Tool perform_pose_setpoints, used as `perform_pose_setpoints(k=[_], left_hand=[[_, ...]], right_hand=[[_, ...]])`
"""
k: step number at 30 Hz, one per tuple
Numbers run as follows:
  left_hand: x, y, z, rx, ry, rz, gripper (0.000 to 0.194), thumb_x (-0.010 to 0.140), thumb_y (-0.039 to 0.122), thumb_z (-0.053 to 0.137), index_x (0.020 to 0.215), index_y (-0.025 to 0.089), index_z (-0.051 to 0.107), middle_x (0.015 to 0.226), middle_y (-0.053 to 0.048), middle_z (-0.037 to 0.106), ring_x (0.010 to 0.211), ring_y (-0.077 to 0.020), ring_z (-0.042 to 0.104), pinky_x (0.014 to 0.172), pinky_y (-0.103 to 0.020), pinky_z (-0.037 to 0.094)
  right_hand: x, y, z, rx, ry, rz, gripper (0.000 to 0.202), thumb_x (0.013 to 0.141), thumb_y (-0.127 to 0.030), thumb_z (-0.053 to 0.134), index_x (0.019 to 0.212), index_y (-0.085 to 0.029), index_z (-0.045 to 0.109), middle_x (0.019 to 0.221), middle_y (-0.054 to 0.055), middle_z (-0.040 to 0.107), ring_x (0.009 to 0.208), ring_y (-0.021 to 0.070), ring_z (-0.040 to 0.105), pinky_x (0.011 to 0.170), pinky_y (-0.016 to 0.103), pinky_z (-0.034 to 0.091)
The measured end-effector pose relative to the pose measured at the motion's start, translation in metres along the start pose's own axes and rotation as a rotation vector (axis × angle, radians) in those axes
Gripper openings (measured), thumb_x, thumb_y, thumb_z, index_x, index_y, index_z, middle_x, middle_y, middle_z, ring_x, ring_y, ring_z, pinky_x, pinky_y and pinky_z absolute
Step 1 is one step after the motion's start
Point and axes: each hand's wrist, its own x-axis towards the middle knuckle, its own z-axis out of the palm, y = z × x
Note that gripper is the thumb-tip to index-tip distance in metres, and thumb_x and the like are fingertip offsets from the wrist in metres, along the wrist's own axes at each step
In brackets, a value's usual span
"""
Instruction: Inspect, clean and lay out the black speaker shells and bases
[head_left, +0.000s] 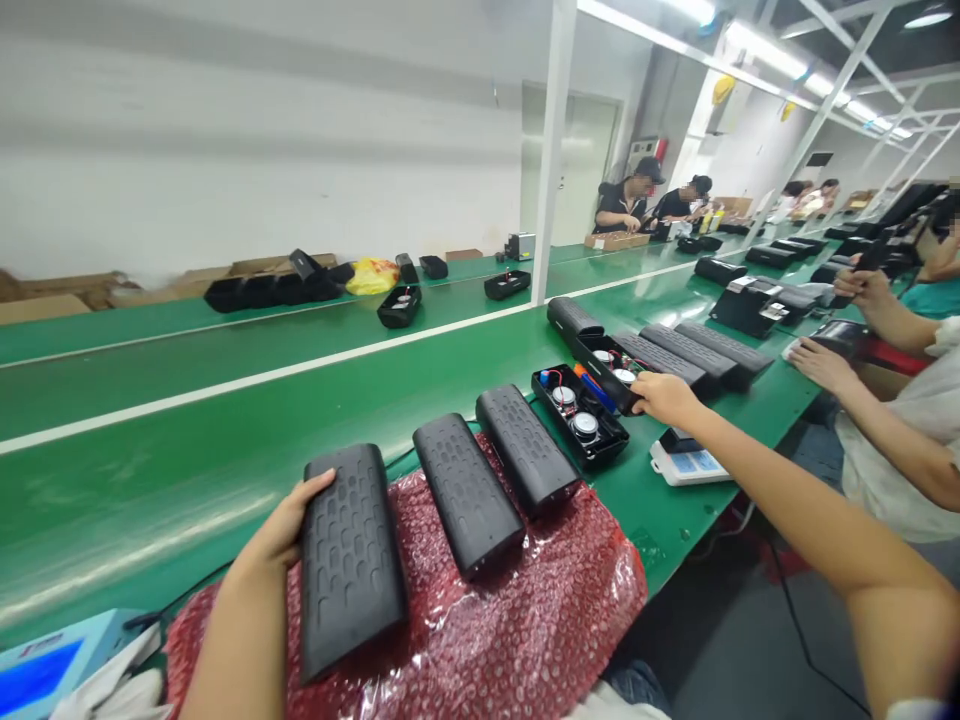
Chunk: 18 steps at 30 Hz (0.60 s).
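Observation:
My left hand (289,520) is closed on the left edge of a black speaker housing (349,560) with a dimpled face. Its thumb lies on top and the other fingers are mostly hidden. Two similar housings, a middle one (469,495) and a right one (527,447), rest on red bubble wrap (480,640). My right hand (667,400) grips the near end of an open speaker shell (606,362) with round white-backed drivers and red wires inside. Just left of that hand lies another open shell (577,415), also with two drivers. Between these shells is a blue and orange tool (595,388).
Several dimpled housings (682,355) lie beyond my right hand. A white device (690,463) stands near the bench edge, and a blue-screened box (60,665) at lower left. A post (553,150) rises from the green bench (225,440). A co-worker's hands (825,365) are at right.

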Motion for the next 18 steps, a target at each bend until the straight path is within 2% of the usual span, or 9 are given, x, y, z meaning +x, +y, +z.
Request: perform_pose_setpoints(k=[3,7,12,14,16,18], left_hand=[[-0.019,-0.003,-0.003,0.018,0.067,0.038,0.018,0.086,0.021,0.059,0.102,0.014,0.062,0.059,-0.004,0.068,0.044,-0.0205,0.065,0.047,-0.030,0.058],[-0.044,-0.022,-0.012,0.066,0.136,0.038,0.011,0.087,0.021,0.055,0.093,0.014,0.061,0.059,-0.007,0.068,0.047,-0.0207,0.066,0.050,-0.031,0.058],[-0.061,-0.046,-0.019,0.170,0.259,0.109,0.020,0.089,0.027,0.057,0.101,0.013,0.064,0.069,-0.008,0.072,0.055,-0.0199,0.068,0.060,-0.031,0.058],[-0.062,-0.049,-0.024,0.248,0.318,0.163,0.026,0.088,0.034,0.060,0.103,0.013,0.067,0.080,-0.010,0.075,0.069,-0.0227,0.072,0.072,-0.034,0.060],[-0.063,-0.049,-0.031,0.358,0.395,0.212,0.033,0.084,0.041,0.066,0.103,0.014,0.070,0.095,-0.013,0.076,0.093,-0.0290,0.073,0.090,-0.040,0.057],[-0.065,-0.048,-0.039,0.489,0.480,0.251,0.040,0.080,0.046,0.069,0.105,0.014,0.072,0.114,-0.015,0.074,0.119,-0.0352,0.064,0.107,-0.044,0.047]], right_hand=[[-0.005,-0.001,0.012,0.005,0.021,0.009,0.017,0.094,-0.030,0.064,0.100,-0.014,0.067,0.107,0.008,0.065,0.096,0.0190,0.061,0.085,0.032,0.049],[-0.010,0.002,0.020,0.020,0.097,0.021,0.019,0.091,-0.030,0.066,0.098,-0.013,0.070,0.106,0.014,0.066,0.108,0.0283,0.060,0.085,0.034,0.046],[-0.013,-0.001,0.036,0.072,0.213,0.066,0.028,0.094,-0.041,0.058,0.099,-0.014,0.067,0.097,0.017,0.067,0.091,0.0335,0.063,0.069,0.039,0.045],[-0.014,-0.003,0.044,0.097,0.272,0.070,0.031,0.094,-0.042,0.056,0.105,-0.015,0.065,0.097,0.018,0.067,0.090,0.0345,0.062,0.069,0.041,0.045],[-0.015,-0.006,0.051,0.116,0.327,0.070,0.034,0.093,-0.042,0.055,0.111,-0.014,0.063,0.099,0.019,0.066,0.094,0.0365,0.061,0.074,0.043,0.047],[-0.017,-0.008,0.057,0.137,0.362,0.073,0.037,0.093,-0.043,0.053,0.115,-0.014,0.061,0.100,0.020,0.066,0.097,0.0376,0.060,0.077,0.045,0.047]])
